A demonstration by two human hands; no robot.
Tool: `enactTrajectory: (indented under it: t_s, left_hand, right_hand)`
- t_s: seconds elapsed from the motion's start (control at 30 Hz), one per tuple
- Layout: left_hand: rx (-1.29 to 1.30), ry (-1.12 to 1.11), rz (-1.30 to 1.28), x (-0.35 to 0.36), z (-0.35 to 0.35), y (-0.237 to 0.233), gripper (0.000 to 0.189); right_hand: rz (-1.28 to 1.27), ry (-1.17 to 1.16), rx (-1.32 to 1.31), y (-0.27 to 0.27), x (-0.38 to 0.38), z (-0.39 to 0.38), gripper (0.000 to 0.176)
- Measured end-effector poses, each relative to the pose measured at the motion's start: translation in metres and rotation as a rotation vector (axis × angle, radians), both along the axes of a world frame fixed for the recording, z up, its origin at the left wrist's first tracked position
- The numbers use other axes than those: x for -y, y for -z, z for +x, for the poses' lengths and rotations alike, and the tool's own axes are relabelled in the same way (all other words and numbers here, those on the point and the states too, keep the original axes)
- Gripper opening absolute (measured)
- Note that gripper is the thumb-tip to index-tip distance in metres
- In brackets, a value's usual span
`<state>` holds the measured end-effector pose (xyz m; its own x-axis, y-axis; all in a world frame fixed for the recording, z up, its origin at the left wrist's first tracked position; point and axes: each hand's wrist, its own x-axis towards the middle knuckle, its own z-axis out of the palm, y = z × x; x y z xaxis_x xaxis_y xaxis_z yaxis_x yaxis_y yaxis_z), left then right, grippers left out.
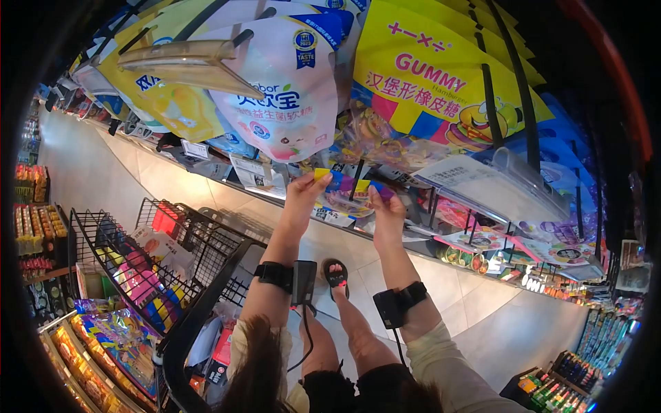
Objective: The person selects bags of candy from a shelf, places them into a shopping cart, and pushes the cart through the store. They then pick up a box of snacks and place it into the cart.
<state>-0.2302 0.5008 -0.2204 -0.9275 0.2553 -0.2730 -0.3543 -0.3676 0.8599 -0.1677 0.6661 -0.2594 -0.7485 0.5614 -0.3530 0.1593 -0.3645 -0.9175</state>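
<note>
Both my hands are raised to a rack of hanging snack bags. My left hand [303,189] pinches the top left corner of a colourful candy packet [342,187] with a yellow and purple header. My right hand [385,206] grips the packet's right corner. The packet hangs level with a metal display hook [356,180], under a big yellow gummy bag [427,76] and beside a white and pink candy bag [286,89]. Each wrist wears a black strap with a small device.
A black wire shopping cart [172,275] filled with bright packets stands at my lower left. Snack shelves [82,358] line the left edge. More hooks with bags and clear price tags [482,182] jut out on the right. Tiled floor runs below.
</note>
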Motion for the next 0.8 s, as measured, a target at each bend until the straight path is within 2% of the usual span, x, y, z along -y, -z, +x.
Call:
enactTrajectory:
  t_s: [0.13,0.2,0.23,0.27,0.3,0.37,0.43,0.47,0.57,0.63,0.67,0.73,0.77,0.8]
  left_hand:
    - [-0.006,-0.078,-0.068,-0.007,-0.008,0.006,0.027]
    - [-0.009,-0.114,-0.055,-0.008,-0.01,0.007,0.031]
    - [-0.029,-0.141,0.016,-0.008,-0.01,0.007,0.033]
    - [-0.05,-0.17,0.087,-0.007,-0.01,0.007,0.036]
    - [-0.049,-0.169,0.086,-0.006,-0.009,0.012,0.036]
    - [-0.016,-0.167,0.155,-0.003,-0.006,0.021,0.04]
    - [0.048,-0.146,0.155,-0.003,0.0,0.007,0.042]
    - [0.11,-0.126,0.159,-0.003,0.002,0.002,0.043]
    - [0.079,-0.051,0.239,-0.005,0.002,0.005,0.047]
    - [0.087,-0.021,0.256,-0.007,0.001,0.003,0.048]
    - [0.096,0.01,0.272,-0.008,0.0,0.002,0.048]
    - [0.141,0.065,0.37,-0.008,-0.006,0.023,0.049]
    - [0.186,0.121,0.467,-0.008,-0.011,0.037,0.05]
    - [0.184,0.118,0.467,-0.008,-0.016,0.043,0.05]
  right_hand:
    - [-0.081,0.027,-0.028,-0.014,0.001,-0.011,0.015]
    - [-0.084,-0.057,-0.081,-0.024,0.0,-0.016,0.015]
    - [-0.085,-0.056,-0.082,-0.014,-0.002,-0.022,0.015]
    - [-0.195,0.027,-0.137,0.001,-0.003,-0.03,0.015]
    - [-0.305,0.113,-0.191,0.002,-0.002,-0.036,0.015]
    - [-0.274,0.035,-0.281,0.001,-0.007,-0.039,0.017]
    - [-0.237,-0.023,-0.429,0.01,-0.014,-0.05,0.021]
    - [-0.237,-0.022,-0.428,0.013,-0.016,-0.048,0.021]
    - [-0.307,-0.02,-0.449,-0.003,-0.007,-0.049,0.028]
    - [0.069,0.107,-0.473,-0.001,0.002,-0.055,0.035]
    - [0.07,0.106,-0.473,0.001,0.0,-0.049,0.035]
    - [-0.374,-0.094,-0.43,0.005,-0.006,-0.034,0.042]
    - [-0.376,-0.099,-0.431,0.001,-0.006,-0.036,0.042]
    - [-0.426,0.018,-0.243,-0.024,-0.001,-0.04,0.042]
